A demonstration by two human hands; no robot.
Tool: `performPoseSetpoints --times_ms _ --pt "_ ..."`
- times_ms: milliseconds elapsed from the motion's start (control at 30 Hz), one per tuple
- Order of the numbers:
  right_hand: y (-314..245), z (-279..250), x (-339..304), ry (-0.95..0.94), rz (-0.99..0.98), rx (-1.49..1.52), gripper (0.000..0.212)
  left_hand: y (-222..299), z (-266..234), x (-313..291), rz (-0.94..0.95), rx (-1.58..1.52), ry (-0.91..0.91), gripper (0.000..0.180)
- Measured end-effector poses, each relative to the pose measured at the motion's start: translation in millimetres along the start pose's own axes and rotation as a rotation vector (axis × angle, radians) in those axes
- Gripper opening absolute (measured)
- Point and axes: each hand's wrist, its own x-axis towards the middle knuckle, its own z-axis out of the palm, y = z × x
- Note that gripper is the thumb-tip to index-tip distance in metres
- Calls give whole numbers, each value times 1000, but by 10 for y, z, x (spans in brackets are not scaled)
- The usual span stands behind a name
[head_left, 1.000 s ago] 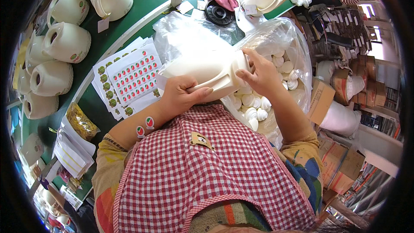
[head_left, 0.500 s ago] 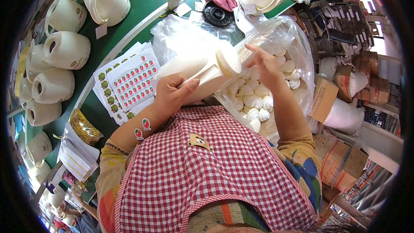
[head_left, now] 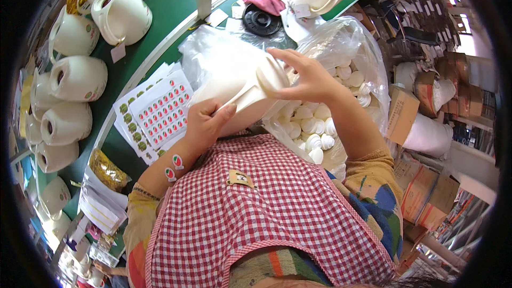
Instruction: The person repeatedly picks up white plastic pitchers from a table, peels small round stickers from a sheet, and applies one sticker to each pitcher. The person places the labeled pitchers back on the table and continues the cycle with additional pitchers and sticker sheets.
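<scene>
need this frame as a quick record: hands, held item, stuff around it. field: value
left_hand: grips cream jug
right_hand: thumb and fingers spread across jug's round end; firmness unclear
left_forearm: two red-green stickers
left_of_jug: sticker sheets on green table
right_of_jug: clear bag of white swirled pieces
beyond_jug: black round part, pink cloth

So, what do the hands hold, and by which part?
A cream jug: the left hand at its handle, the right hand around its round end.

workshop with rows of jugs [head_left: 82, 78]
</scene>
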Motion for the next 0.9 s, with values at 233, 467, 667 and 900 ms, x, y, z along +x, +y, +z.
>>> performPoseSetpoints --times_ms 233,467,667,900 --pt "110 -117 75 31 -338 -62 75 9 -33 33 51 -75 -27 34" --pt "130 -36 77 107 -260 -369 76 -30 -12 13 72 -148 -50 33" --pt "93 263 185 101 -94 -52 56 -11 170 -87 117 -130 -126 21" --pt "176 206 179 214 -546 -152 57 150 -110 -30 -78 -404 -300 23"
